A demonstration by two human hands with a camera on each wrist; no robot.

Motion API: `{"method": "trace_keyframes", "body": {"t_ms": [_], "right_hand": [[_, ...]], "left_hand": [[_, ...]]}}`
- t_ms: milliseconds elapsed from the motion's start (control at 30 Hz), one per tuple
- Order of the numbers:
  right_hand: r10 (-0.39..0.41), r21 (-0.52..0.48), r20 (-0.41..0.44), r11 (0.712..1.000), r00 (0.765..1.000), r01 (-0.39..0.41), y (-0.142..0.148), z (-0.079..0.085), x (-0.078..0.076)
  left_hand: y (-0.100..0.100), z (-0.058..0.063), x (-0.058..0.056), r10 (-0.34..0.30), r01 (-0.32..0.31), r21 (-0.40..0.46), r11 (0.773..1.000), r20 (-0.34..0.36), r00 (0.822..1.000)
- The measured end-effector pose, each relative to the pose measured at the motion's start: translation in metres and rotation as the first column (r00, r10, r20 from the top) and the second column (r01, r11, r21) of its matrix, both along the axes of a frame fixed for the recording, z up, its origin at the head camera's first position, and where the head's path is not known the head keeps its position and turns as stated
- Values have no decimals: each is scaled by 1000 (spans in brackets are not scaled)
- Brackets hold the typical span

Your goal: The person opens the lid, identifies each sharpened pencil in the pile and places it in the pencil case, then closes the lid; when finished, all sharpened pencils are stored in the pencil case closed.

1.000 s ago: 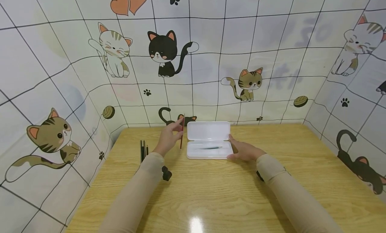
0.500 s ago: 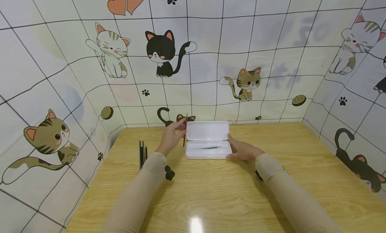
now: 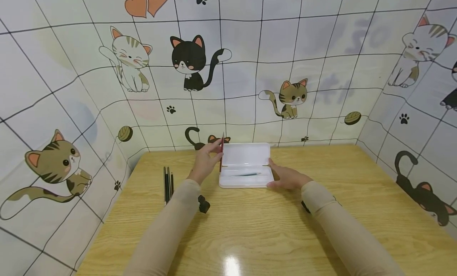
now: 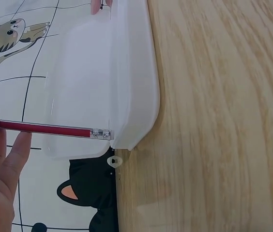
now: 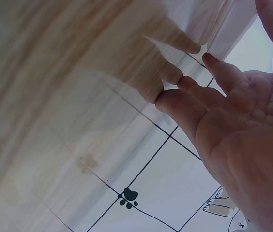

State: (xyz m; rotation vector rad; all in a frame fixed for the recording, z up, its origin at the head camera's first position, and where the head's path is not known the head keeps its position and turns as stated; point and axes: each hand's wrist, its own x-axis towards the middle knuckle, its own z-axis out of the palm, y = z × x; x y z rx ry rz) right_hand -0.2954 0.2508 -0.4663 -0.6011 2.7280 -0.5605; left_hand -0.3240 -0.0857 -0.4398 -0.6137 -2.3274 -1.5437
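My left hand [image 3: 207, 159] pinches a red pencil [image 4: 44, 128] between thumb and fingers, its silver ferrule end beside the near end of a white pencil case [image 4: 144, 72]. In the head view this pencil stands steeply at the left side of the case, point up. The pencil case lies with its lid raised, and a thin green pencil [image 3: 246, 174] rests in its tray. My right hand [image 3: 288, 178] holds the right end of the case, thumb at the front corner and fingers toward the hinge. In the right wrist view its fingertips [image 5: 168, 101] meet the tabletop.
Several dark pencils [image 3: 167, 184] lie on the left of the wooden table [image 3: 250, 228], partly behind the left sleeve. A cat-printed cloth [image 3: 242, 81] rises behind the table and along both sides. Dark wrist cameras sit under both forearms.
The left hand has carried the red pencil rightward, up against the left side of the pencil case. The right hand stays at the case's right end. The camera view has shifted slightly.
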Motion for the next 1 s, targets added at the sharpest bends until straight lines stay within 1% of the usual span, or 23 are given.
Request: {"method": "trace_keyframes", "body": {"t_ms": [167,333,500,667,767,900,1000], "right_hand": [[-3,6,5,1000,1000,3,1,0,-1],[1,11,-2,1000,1000,-1,1,-2,-2],[-1,9,4,1000,1000,1,0,-1,0],[-6,9,7,1000,1000,6,0,-1,0],[-6,2,0,1000,1000,6,1,-1,0],[-6,-3,0,1000,1000,6,1,-1,0],[-10,-9,5,1000,1000,10,1,-1,0]], "left_hand": [[3,-1,0,0,0,17,1000,19,1000],[5,-2,-1,-8,8,19,1000,13,1000],[7,-7,-4,-3,4,-30,1000,18,1000],[9,-10,-6,-6,4,-61,998,-25,1000],[9,-12,-7,-13,10,-67,998,-35,999],[9,-14,-6,-27,24,-73,997,-42,999],[10,-16,-7,-49,44,-76,996,-67,997]]}}
